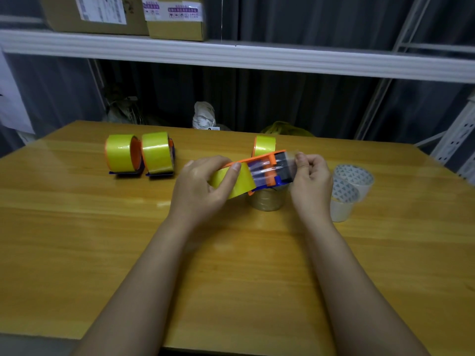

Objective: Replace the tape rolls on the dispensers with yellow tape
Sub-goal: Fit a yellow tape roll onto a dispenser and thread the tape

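The left hand [203, 186] grasps the yellow roll [235, 182] in the dispenser [267, 170]; the right hand [309, 178] pinches the tape end [291, 156]. If that pinch slackens, the end could snap back and stick.

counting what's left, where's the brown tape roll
In the head view the brown tape roll lies on the table, right of centre, under the held dispenser.

two dispensers [140, 155] left, rolls [350, 186] right
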Demonstrator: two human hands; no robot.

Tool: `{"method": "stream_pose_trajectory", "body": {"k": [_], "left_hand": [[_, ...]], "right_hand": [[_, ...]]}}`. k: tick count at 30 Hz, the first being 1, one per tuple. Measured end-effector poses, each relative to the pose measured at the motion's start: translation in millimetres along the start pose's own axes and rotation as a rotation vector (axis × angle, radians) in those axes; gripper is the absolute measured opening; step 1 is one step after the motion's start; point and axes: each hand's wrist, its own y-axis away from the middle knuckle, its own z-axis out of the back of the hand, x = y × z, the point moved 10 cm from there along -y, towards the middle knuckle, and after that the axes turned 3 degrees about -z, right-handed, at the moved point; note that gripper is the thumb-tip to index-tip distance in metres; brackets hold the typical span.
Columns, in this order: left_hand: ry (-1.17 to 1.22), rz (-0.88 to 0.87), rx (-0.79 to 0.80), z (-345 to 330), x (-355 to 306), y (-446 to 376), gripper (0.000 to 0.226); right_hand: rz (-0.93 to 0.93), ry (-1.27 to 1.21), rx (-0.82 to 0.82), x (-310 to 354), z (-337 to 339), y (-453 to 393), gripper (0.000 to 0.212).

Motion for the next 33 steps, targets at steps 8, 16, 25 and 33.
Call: {"method": "stream_pose_trajectory", "body": {"k": [8, 16, 25, 33], "left_hand": [[0.073, 0.048, 0.03, -1.7, 8.6, -1.6, 0.04], [0.15, 0.151, 0.084, -9.7, 29.2, -0.5, 0.032], [0.151, 0.279, 0.094, -12.1, 43.0, 5.4, 0.027], [0.062, 0.283, 0.076, -9.0, 36.9, 5.9, 0.028]], "right_hand": [[-0.068, -0.067, -0.04, -6.8, 4.6, -1.2, 0.015], [-0.1, -0.118, -0.051, -5.0, 6.0, 2.0, 0.018], [-0.14, -0.143, 0.08, -6.1, -12.2, 5.7, 0.027], [-0.148, -0.146, 0.139, -1.5, -18.9, 9.6, 0.021]]}}
